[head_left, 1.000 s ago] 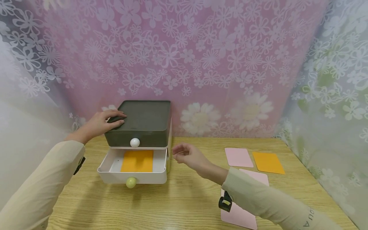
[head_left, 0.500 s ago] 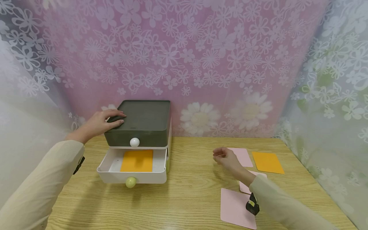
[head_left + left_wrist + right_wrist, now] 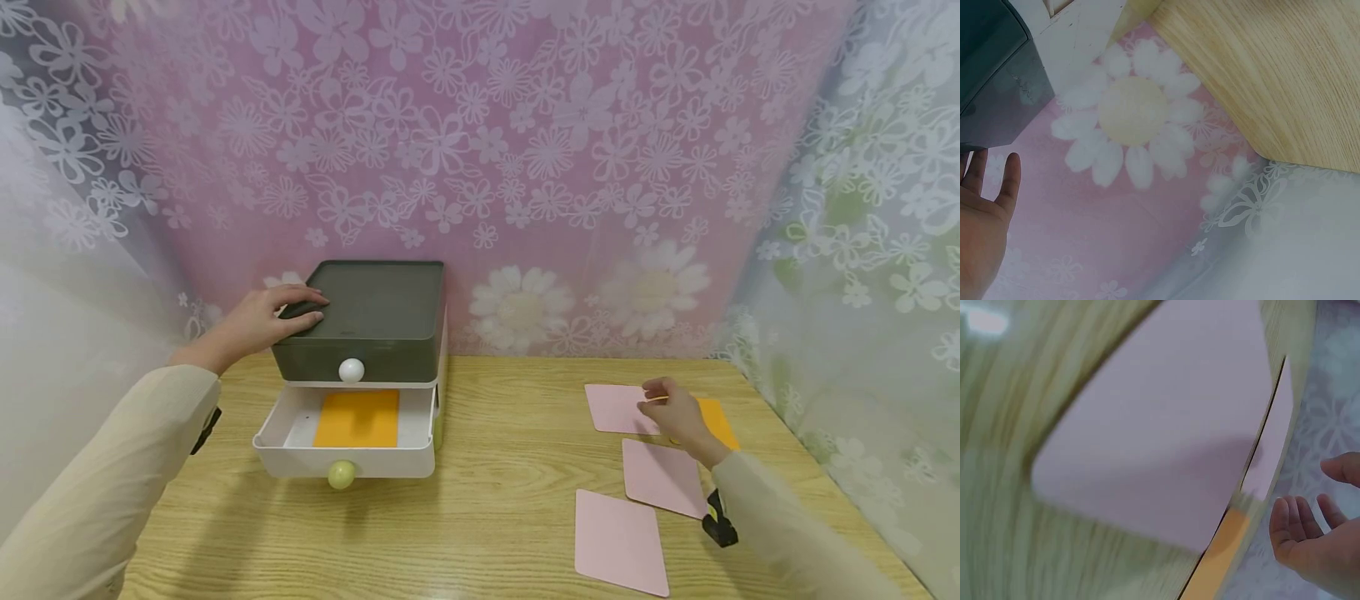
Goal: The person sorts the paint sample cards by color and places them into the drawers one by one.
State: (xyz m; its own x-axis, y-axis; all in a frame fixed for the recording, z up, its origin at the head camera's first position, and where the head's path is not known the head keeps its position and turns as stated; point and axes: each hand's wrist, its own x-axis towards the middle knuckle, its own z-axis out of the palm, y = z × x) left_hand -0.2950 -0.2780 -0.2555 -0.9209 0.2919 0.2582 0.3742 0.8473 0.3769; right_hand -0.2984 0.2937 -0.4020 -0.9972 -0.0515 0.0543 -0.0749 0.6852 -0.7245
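My left hand [image 3: 262, 321] rests on the left edge of the dark grey top of a small drawer unit [image 3: 382, 300], fingers extended. In the left wrist view its fingertips meet the dark box [image 3: 997, 100]. The white lower drawer [image 3: 345, 462] is pulled out, with an orange card [image 3: 358, 419] lying flat inside. My right hand [image 3: 678, 417] hovers over the right-hand cards, partly covering another orange card [image 3: 720, 422]. Its fingers are loosely curved, thumb apart, and nothing sits between them in the right wrist view. Just left of it lies a pink card [image 3: 617, 408].
Two more pink cards, a middle one [image 3: 662, 477] and a front one [image 3: 618, 542], lie on the wooden table [image 3: 495, 517]. The upper drawer has a white knob [image 3: 351, 371], the lower one a green knob [image 3: 341, 474]. A flowered curtain [image 3: 517, 167] hangs behind.
My right hand has moved right, from beside the open drawer, past the pink cards, to over the orange card on the table. My left hand and the drawers have stayed put.
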